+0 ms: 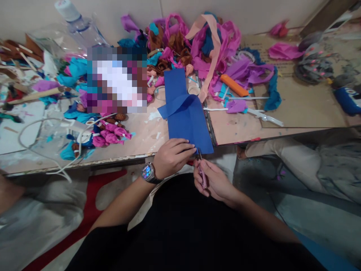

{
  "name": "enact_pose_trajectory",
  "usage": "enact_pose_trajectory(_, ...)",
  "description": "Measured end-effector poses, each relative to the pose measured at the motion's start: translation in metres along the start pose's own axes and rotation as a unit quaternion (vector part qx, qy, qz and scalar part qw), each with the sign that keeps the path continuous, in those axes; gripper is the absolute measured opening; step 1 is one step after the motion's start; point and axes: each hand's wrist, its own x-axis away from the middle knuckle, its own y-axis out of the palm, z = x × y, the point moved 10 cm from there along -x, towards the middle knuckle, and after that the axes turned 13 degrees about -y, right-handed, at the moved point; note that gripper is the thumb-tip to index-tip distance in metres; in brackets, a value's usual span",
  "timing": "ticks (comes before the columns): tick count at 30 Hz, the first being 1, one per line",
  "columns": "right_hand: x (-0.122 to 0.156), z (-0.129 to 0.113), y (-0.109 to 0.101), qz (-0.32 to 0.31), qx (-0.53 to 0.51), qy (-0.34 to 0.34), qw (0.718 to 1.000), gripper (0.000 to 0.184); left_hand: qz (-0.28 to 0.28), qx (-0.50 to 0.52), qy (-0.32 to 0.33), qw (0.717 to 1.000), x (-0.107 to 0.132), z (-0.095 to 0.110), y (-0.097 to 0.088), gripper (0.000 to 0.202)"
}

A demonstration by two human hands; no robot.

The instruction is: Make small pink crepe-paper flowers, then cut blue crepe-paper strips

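A long sheet of dark blue paper (187, 120) lies over the near edge of a low worktable (141, 139), with one strip folded across it. My left hand (172, 156), with a watch on the wrist, is closed on the paper's near edge. My right hand (216, 182) is closed on small pink-handled scissors (201, 171), whose blades meet the paper's bottom edge.
Crumpled pink, purple, teal and brown paper (203, 45) is heaped at the back of the table. There is an orange cutter (234, 86), tape rolls (194, 90), a plastic bottle (76, 22) and white cord (42, 124). Another person's legs (304, 158) are at the right.
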Motion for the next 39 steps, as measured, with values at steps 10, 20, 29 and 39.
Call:
enact_pose_trajectory(10,0.0023,-0.0041,-0.0007,0.010,0.005,-0.007,1.000,0.039,0.013,-0.005,-0.002,1.000,-0.0007,0.0013,0.0000,0.031)
enact_pose_trajectory(20,0.0008,-0.0065,-0.0022,0.020,0.022,-0.003,1.000,0.037,0.017,-0.015,0.011,1.000,0.0000,0.0015,0.0015,0.033)
enact_pose_trajectory(29,0.0023,-0.0082,-0.0020,0.023,0.023,-0.011,0.999,0.038,0.031,-0.021,0.014,0.999,-0.0003,0.0034,-0.0011,0.032)
enact_pose_trajectory(39,-0.0003,-0.0070,-0.0034,0.026,0.026,-0.012,0.999,0.039,0.026,-0.025,0.015,0.999,0.0014,0.0013,0.0025,0.032)
